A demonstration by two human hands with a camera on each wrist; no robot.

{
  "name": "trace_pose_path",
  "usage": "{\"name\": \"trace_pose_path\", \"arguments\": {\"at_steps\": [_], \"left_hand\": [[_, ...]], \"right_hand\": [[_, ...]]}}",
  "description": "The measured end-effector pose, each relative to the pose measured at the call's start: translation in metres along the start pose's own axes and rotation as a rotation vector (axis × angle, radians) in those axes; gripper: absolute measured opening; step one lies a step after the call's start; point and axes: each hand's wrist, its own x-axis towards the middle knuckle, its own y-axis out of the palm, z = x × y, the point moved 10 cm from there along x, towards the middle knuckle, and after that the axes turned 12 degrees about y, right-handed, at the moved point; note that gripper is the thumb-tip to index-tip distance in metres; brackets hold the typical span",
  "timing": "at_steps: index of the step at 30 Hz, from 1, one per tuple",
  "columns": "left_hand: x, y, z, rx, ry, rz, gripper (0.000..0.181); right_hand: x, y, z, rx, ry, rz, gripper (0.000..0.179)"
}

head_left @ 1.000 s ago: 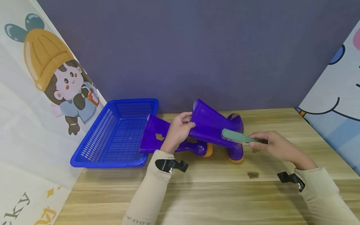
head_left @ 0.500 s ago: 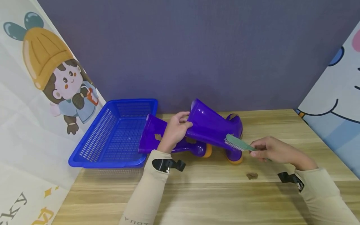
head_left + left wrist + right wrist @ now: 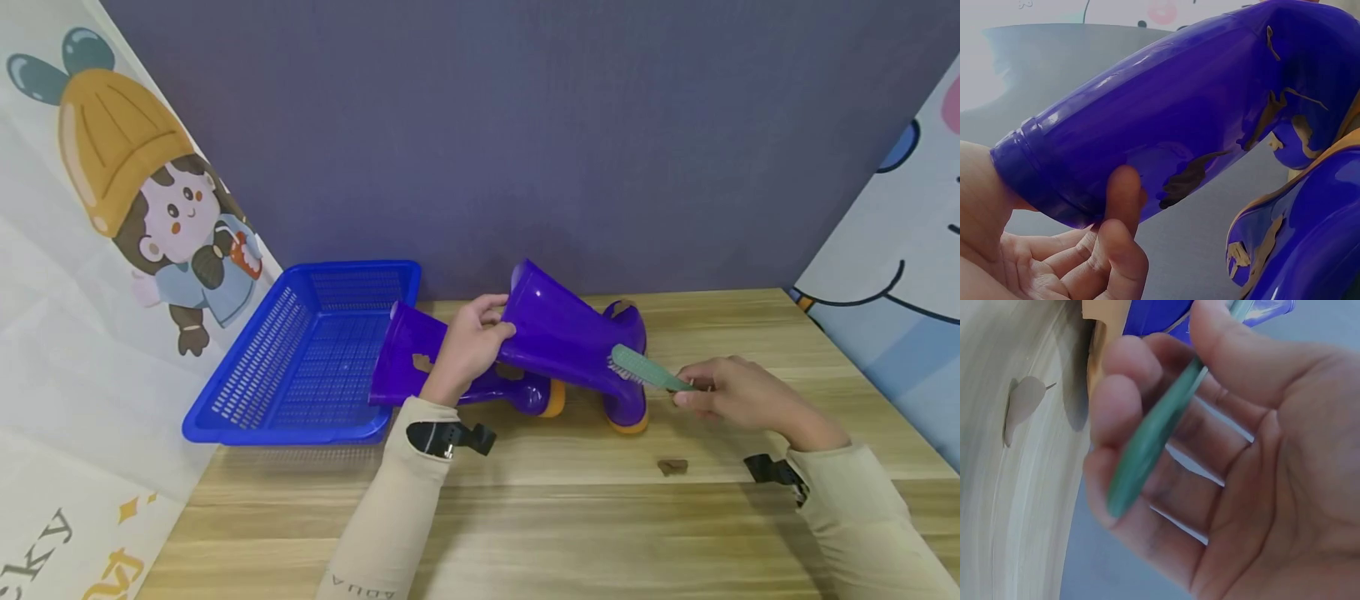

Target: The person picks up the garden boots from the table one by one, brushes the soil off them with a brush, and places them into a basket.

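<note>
My left hand (image 3: pixel 468 346) grips the top rim of a purple rain boot (image 3: pixel 558 329), which lies tilted with its orange sole to the right. Brown mud-like smears (image 3: pixel 1191 178) mark its shaft and foot in the left wrist view. A green brush (image 3: pixel 641 367) is held by its handle in my right hand (image 3: pixel 738 392), bristles down at the boot's ankle. In the right wrist view the fingers curl round the brush handle (image 3: pixel 1147 450). The second purple boot (image 3: pixel 405 358) lies partly behind my left hand, with brown patches on it.
A blue plastic basket (image 3: pixel 300 433) stands at the left, close to the second boot's opening. One brown piece (image 3: pixel 672 467) lies on the wooden table (image 3: pixel 570 533) in front of the boots. A grey panel (image 3: pixel 525 150) rises along the table's back edge.
The brush has moved right along the boot, dipping towards the toe and then rising a little. My left hand keeps its grip on the rim, almost still.
</note>
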Motion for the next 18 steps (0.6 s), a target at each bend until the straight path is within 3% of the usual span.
{"name": "trace_pose_path", "arguments": {"at_steps": [9,18], "left_hand": [[0.000,0.001,0.000,0.019,0.009,0.010,0.048],[0.000,0.000,-0.001,0.012,0.006,0.012,0.048]], "right_hand": [[0.001,-0.004,-0.008,-0.045,0.039,-0.036,0.013],[-0.007,-0.016,0.002,-0.135,-0.002,-0.115,0.019]]}}
